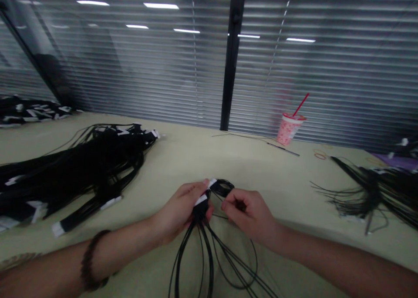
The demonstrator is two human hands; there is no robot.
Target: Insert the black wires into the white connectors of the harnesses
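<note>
A bundle of black cables (200,211) with white labels is gripped in my left hand (183,204), whose thumb presses near the labelled end. From that bundle several cable strands hang down toward the bottom edge, some of them looping. At its upper end the cable curls into a small black coil (224,186). My right hand (246,208) is beside this coil, thumb and forefinger pinched together around what looks like a thin cable strand. The exact point of the pinch is partly hidden by the fingers.
A large heap of labelled black cables (107,158) lies at left, with another pile (35,110) behind it. At right are more cables (369,193) and rubber bands (320,155). A pink cup (287,130) with a straw and a pen (283,149) sit near the window blinds (146,71).
</note>
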